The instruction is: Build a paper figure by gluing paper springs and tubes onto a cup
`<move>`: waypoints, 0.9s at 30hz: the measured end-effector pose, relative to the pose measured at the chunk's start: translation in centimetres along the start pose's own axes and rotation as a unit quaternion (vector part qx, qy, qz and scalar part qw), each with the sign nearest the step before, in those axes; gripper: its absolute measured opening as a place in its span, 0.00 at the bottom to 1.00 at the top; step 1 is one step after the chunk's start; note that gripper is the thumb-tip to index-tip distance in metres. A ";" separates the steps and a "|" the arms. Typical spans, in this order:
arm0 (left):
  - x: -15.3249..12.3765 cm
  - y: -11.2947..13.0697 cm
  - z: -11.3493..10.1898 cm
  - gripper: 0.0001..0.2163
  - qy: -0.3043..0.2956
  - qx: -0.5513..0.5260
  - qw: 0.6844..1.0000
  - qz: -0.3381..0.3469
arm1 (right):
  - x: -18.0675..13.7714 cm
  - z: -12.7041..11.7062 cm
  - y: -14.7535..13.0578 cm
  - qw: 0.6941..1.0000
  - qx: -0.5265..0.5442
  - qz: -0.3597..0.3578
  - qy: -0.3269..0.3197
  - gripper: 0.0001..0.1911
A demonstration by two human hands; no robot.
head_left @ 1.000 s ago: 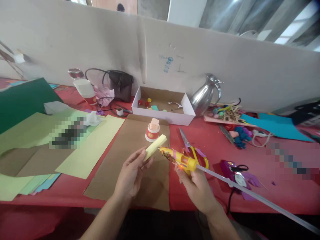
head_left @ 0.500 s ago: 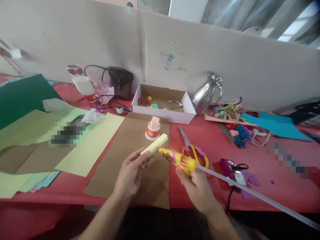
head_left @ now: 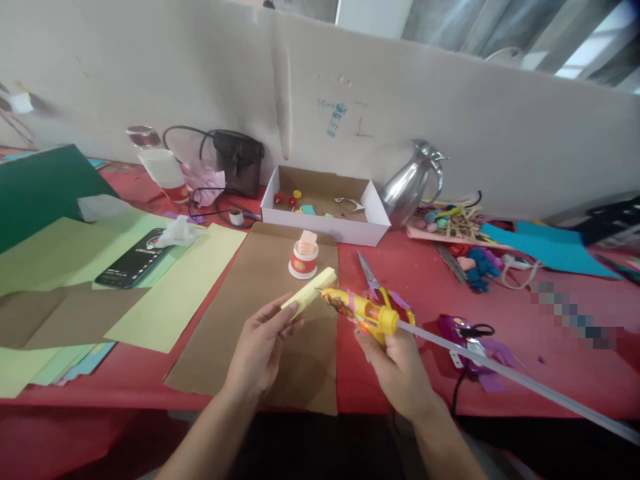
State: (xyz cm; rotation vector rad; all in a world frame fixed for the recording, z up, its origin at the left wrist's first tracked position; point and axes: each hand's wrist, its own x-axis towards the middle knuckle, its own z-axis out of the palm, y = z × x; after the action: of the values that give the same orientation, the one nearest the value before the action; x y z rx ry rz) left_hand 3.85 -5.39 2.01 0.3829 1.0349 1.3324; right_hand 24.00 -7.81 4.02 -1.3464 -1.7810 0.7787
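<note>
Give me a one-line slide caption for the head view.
Left hand holds a yellow paper strip; right hand aims a glue gun at it, with a red-and-white cup beyond.

light: soft | glare: metal jug (head_left: 409, 185) | edges: stretched, blurred | right: pixelated patch (head_left: 575, 317)

Your head camera is looking forward and down, over the near table (head_left: 407, 270), toward the far partition (head_left: 430, 100).
</note>
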 end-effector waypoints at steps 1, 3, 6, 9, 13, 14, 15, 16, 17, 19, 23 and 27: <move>0.0 0.1 0.0 0.15 -0.001 0.001 1.000 0.000 | 0.0 0.0 0.0 1.000 0.002 -0.007 -0.007 0.14; -0.1 0.1 0.1 0.15 -0.002 0.004 1.000 0.005 | 0.1 -0.1 0.0 1.000 -0.001 -0.016 -0.021 0.14; -0.1 0.1 0.1 0.16 0.002 0.011 1.000 0.014 | 0.1 -0.2 0.0 1.000 -0.017 -0.006 -0.004 0.14; -0.2 0.2 0.2 0.16 0.000 0.012 1.000 0.012 | 0.1 -0.3 0.0 1.000 -0.009 -0.006 -0.007 0.13; -0.3 0.3 0.2 0.17 0.003 0.011 1.000 0.010 | 0.2 -0.4 -0.1 1.000 -0.006 -0.003 -0.014 0.14; -0.3 0.3 0.1 0.17 0.005 0.012 1.000 0.009 | 0.3 -0.4 -0.2 1.000 -0.008 0.000 -0.014 0.14; -0.3 0.3 0.1 0.17 0.006 0.013 1.000 0.008 | 0.3 -0.5 -0.2 1.000 -0.008 0.000 -0.016 0.14; -0.3 0.3 0.1 0.17 0.006 0.013 1.000 0.008 | 0.4 -0.5 -0.3 1.000 -0.006 -0.001 -0.020 0.14; -0.2 0.3 0.0 0.17 0.006 0.014 1.000 0.009 | 0.4 -0.6 -0.3 1.000 -0.003 -0.002 -0.022 0.14; -0.2 0.3 0.0 0.17 0.004 0.016 1.000 0.009 | 0.5 -0.7 -0.4 1.000 0.004 -0.001 -0.012 0.13; -0.2 0.4 0.0 0.17 0.000 0.015 1.000 0.007 | 0.4 -0.7 -0.7 1.000 0.017 0.003 -0.019 0.13; -0.3 0.4 -0.2 0.18 0.003 0.022 1.000 0.019 | 0.5 -1.8 -0.7 0.995 0.087 0.037 -0.038 0.14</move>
State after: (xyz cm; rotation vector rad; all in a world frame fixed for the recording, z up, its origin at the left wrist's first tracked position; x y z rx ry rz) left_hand 3.49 -5.62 2.34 0.4333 1.0672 1.3474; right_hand 25.07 -7.47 5.62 -1.2890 -1.6860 1.0135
